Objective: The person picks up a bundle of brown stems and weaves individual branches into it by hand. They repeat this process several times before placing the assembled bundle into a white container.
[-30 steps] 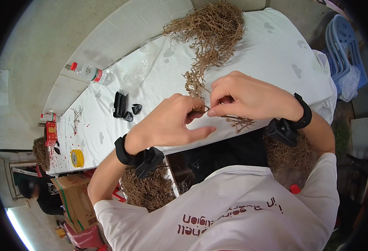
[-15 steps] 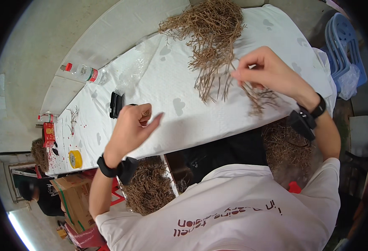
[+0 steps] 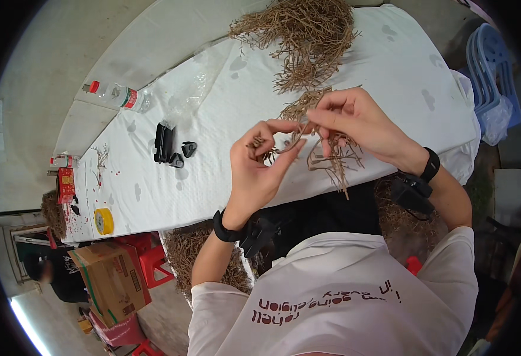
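My left hand (image 3: 257, 169) and my right hand (image 3: 364, 127) meet above the near edge of the table. Pinched between my right thumb and fingers is a dry, branching brown twig (image 3: 334, 166), its sprigs hanging below the hand. The left thumb and forefinger close around the twig's stem end; whether they press on it I cannot tell. Small brown twig pieces (image 3: 257, 142) show in the curled fingers of my left hand. Beyond the hands, a smaller clump of twigs (image 3: 302, 105) lies partly hidden, with a large heap of dry twigs (image 3: 308, 29) behind it.
A white cloth (image 3: 207, 178) covers the table. Toward the left are a black case (image 3: 164, 142), small black parts (image 3: 189, 148), a plastic bottle (image 3: 118, 96) and yellow tape (image 3: 104, 221). Blue plastic stools (image 3: 488, 71) stand right. A cardboard box (image 3: 109, 282) and another person (image 3: 64, 279) are at lower left.
My left hand has moved right to meet the twig. The right hand has drawn the twig slightly nearer and away from the heap. The small black parts are now uncovered.
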`<state>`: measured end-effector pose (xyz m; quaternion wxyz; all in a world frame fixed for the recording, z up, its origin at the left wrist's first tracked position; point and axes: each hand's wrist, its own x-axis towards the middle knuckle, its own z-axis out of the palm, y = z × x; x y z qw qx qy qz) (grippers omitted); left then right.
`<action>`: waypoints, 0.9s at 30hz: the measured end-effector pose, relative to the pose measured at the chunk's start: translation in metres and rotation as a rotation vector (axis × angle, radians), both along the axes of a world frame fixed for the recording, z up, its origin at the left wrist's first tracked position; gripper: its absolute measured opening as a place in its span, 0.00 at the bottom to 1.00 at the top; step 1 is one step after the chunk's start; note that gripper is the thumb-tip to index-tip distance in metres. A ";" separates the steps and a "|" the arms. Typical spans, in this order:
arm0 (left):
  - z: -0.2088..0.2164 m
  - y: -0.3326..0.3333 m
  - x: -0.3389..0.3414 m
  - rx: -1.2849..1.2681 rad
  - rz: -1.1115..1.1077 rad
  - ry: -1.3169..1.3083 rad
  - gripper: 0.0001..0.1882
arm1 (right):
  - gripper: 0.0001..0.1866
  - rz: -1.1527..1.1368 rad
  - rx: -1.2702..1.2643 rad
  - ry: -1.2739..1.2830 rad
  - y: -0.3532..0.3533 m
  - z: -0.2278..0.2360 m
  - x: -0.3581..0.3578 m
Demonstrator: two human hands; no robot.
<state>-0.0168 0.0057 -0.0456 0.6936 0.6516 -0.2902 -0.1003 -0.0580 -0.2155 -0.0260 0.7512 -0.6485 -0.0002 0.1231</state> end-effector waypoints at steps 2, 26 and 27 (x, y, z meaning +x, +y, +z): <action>-0.006 0.000 0.002 -0.081 0.029 0.122 0.21 | 0.11 0.054 -0.049 -0.091 0.001 0.000 -0.003; 0.009 0.069 0.061 0.745 -0.101 -0.828 0.11 | 0.18 0.122 -0.454 -0.442 0.000 0.022 -0.035; 0.015 0.078 0.072 0.771 0.012 -0.817 0.12 | 0.18 0.049 -0.396 -0.324 -0.008 0.025 -0.035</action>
